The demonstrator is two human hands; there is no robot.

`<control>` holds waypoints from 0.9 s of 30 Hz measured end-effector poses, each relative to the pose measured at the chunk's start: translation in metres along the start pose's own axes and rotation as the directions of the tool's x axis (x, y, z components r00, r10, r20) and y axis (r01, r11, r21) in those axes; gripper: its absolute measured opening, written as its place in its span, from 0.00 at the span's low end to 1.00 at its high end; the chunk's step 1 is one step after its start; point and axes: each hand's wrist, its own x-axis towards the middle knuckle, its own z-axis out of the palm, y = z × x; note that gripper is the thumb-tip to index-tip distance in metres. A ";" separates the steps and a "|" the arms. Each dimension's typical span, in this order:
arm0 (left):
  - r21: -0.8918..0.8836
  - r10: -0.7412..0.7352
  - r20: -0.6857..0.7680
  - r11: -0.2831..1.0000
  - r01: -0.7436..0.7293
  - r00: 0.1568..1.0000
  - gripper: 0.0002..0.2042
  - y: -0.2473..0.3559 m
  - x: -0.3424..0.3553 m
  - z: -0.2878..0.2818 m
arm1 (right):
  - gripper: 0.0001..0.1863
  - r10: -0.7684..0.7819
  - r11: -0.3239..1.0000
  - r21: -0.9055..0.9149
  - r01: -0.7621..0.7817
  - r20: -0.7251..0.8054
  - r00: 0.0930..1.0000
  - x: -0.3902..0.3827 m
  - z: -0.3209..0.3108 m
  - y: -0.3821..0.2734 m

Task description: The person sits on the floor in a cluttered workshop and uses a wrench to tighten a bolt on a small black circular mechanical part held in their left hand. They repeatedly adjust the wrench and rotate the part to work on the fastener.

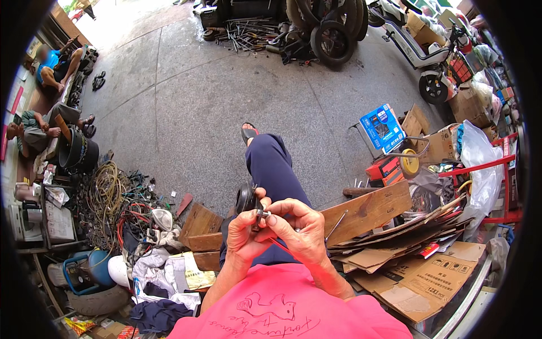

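My left hand [244,229] is closed round a black round part [245,198], which sticks out past my fingers above my lap. A small silvery metal piece [267,214] shows between the fingertips of both hands. My right hand [302,229] is closed, its thumb and forefinger pinching that metal piece from the right. Below the palms runs a thin red strip or wire [278,244]; which hand holds it, I cannot tell. Both hands meet over my dark trouser leg [271,164]. My fingers hide much of the black part, so its exact kind does not show.
Wooden planks [367,212] and flattened cardboard [435,279] lie at my right, near a blue box [383,129]. Tangled cables [110,189], a black bucket [78,151] and clothes [161,316] crowd the left. Tyres [332,42] and a scooter [420,53] stand farther off; two people sit far left.
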 end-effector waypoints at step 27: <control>-0.062 -0.015 0.122 0.998 0.023 0.992 0.21 0.011 0.001 -0.004 | 0.08 0.112 0.976 0.182 -0.122 0.065 0.992 0.006 -0.006 -0.005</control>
